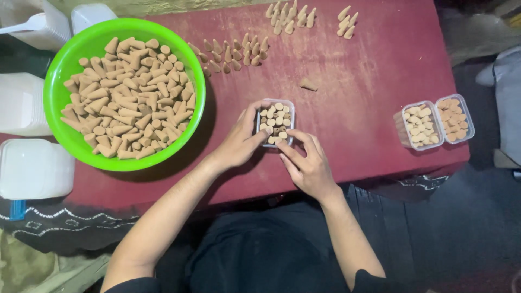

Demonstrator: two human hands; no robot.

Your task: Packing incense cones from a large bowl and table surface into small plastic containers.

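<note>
Home packing workshop: low red table [353, 81], bowl [59, 70] of incense cones [127, 97], filled boxes [437, 122].

Both forearms are bare from the wrists back to the near edge of the view, with no watch, band or bracelet showing on either wrist. The left hand [239, 144] and the right hand [309, 168] wear no gloves, and no ring can be made out on the fingers [259, 135] — they are small in the view, so fine detail is lost. The fingernails look short and unpainted. At the near edge, dark sleeves begin around the upper arms. The torso and lap between the arms are covered in dark clothing — black or close to it, plain, with soft folds and no visible pattern.
</note>
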